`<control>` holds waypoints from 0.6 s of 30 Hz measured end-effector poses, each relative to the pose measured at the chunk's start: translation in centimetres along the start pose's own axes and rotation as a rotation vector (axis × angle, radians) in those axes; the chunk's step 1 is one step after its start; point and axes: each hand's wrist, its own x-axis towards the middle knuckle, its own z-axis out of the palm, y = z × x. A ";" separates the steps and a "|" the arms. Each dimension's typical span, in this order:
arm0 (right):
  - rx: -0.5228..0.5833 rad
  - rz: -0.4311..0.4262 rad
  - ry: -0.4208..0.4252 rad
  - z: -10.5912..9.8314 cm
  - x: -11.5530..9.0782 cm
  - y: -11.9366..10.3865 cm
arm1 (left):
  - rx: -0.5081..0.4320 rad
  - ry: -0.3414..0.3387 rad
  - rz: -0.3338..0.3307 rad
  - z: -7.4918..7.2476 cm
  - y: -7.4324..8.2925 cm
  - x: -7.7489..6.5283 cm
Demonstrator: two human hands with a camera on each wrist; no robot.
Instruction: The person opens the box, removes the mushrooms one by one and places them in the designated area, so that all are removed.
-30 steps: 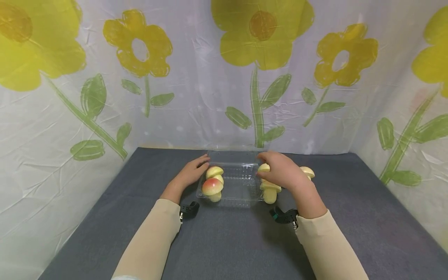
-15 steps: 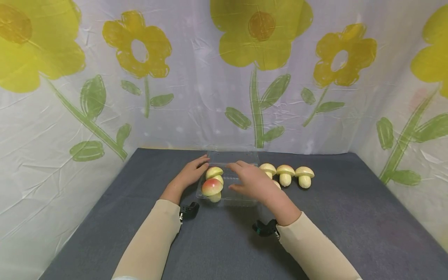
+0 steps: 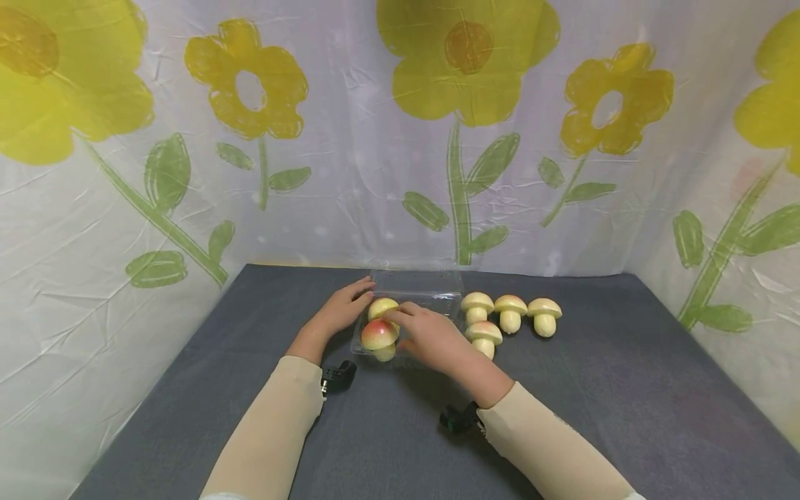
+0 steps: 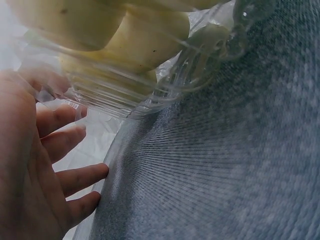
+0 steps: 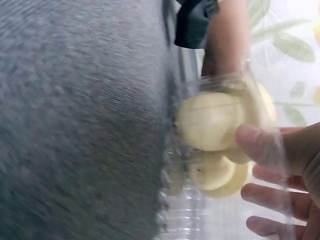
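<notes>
A clear plastic box sits with its lid folded back, toy mushrooms at its left end. The front mushroom has a red-flushed cap; a yellow one lies behind it. My left hand stays at the box's left side. In the left wrist view its thumb and forefinger pinch the plastic edge, other fingers spread. My right hand reaches over the box from the right, fingers loosely extended. Its fingertips overlap the rear mushroom; in the right wrist view the thumb lies over a pale cap.
Several more toy mushrooms stand on the dark grey cloth right of the box, one close to its right side. A white curtain with yellow flowers hangs behind and along both sides.
My right hand has moved left from the mushrooms beside the box to those inside it, uncovering the ones on the right. My left hand and the box have kept their place.
</notes>
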 end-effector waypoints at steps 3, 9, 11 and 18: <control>0.070 0.001 -0.017 0.4 0.2 0.1 | 0.002 -0.001 0.001 0.0 0.1 0.0; 0.174 0.026 -0.009 0.8 0.4 0.3 | 0.013 0.010 0.000 0.0 0.2 0.0; 0.174 0.022 -0.002 0.8 0.4 0.3 | 0.015 0.012 -0.001 0.0 0.2 0.0; 0.123 0.024 0.015 1.0 0.3 0.4 | 0.005 0.000 -0.008 0.0 0.2 -0.1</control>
